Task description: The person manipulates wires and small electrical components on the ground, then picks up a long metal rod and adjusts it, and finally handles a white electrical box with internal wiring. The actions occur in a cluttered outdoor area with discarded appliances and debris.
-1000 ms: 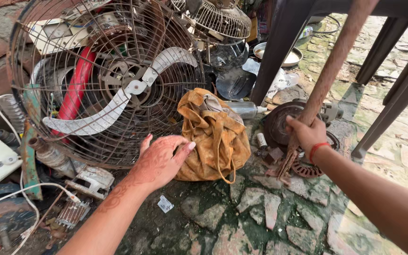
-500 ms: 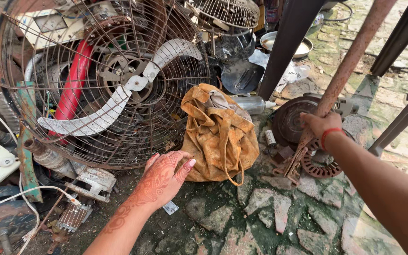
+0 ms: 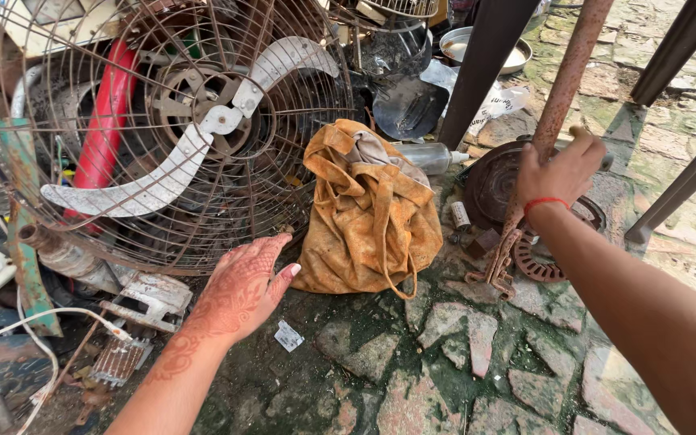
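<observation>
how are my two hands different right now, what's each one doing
The left hand is open, fingers spread, hovering palm-down above the ground beside the rusty fan cage and the orange cloth bag, holding nothing. The right hand is closed around the rusty rod. The left carries a reddish henna pattern; the right wears a red wrist thread. Both are bare and stretched forward.

Caged fan (image 3: 171, 129) upper left; cloth bag (image 3: 368, 213) centre, right of it. Pole (image 3: 561, 97) upper right, disc (image 3: 497, 181) at its foot. Wrapper (image 3: 287, 336) below bag.
</observation>
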